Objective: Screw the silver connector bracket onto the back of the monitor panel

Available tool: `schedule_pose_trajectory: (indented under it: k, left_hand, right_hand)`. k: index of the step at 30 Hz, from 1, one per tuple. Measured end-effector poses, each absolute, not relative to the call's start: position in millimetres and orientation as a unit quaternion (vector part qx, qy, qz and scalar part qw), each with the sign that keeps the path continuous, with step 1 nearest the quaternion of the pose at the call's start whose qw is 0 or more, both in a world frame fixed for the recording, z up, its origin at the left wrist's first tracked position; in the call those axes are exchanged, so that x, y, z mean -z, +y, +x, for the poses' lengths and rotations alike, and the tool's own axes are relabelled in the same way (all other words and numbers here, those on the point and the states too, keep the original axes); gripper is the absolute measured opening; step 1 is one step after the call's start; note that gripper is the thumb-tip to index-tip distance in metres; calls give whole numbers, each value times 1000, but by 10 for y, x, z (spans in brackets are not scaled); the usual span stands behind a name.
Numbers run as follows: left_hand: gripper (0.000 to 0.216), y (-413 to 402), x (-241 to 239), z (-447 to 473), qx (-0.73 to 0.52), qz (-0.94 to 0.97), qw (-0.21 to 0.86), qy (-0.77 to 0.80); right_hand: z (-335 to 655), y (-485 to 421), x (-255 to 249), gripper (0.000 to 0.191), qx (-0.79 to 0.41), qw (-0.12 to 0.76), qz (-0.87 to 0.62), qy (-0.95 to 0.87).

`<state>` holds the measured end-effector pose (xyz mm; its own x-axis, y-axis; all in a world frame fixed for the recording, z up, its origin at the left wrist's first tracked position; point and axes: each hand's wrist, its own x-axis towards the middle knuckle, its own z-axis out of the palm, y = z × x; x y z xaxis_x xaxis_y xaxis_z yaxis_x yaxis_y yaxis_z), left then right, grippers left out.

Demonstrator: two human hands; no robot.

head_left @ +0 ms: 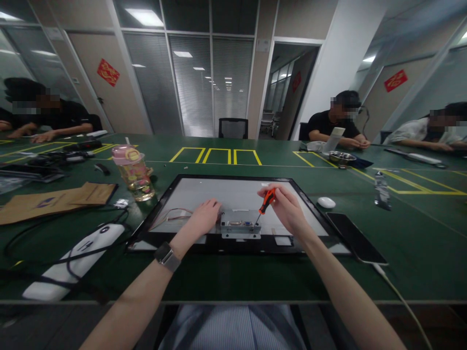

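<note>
A flat display panel (175,194) with a black frame lies on the green table in front of me. At its near edge stands a metal bracket (241,235) with video connectors along its side. My right hand (286,206) grips an orange and black screwdriver (268,200), its tip slanting down to the right part of the bracket. Beside the bracket's left end rests my left hand (206,215), fingers stretched forward and touching the bracket or the panel; I cannot tell which. Thin wires (171,214) run over the panel left of this hand.
Left of the panel are a pink-lidded cup (133,175), a brown paper bag (47,201) and a white power strip (80,260) with black cables. A phone (355,238) on a charging cable and a white earbud case (326,202) lie right. Several people sit across the table.
</note>
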<state>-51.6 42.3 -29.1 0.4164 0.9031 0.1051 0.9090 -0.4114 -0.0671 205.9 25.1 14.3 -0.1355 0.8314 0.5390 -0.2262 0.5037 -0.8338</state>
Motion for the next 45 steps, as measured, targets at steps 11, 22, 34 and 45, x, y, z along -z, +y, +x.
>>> schedule_pose_trajectory:
  k: [11,22,34,45]
  left_hand:
    - [34,433,300,-524,27,-843,52,-535]
    - [35,427,296,-522,23,-841,54,-538]
    - [36,406,263,-503,18,-838,50,-544]
    - [35,426,293,-522,22,-842,60,-535]
  right_hand:
    - [2009,213,-154,28,-477,607,-230,-593]
    - [2037,244,-131,22,-479,609,-223,-592]
    - [2041,234,-143,18,-511,602,-201,-580]
    - [2042,235,-142,20,-520,615,-217,-552]
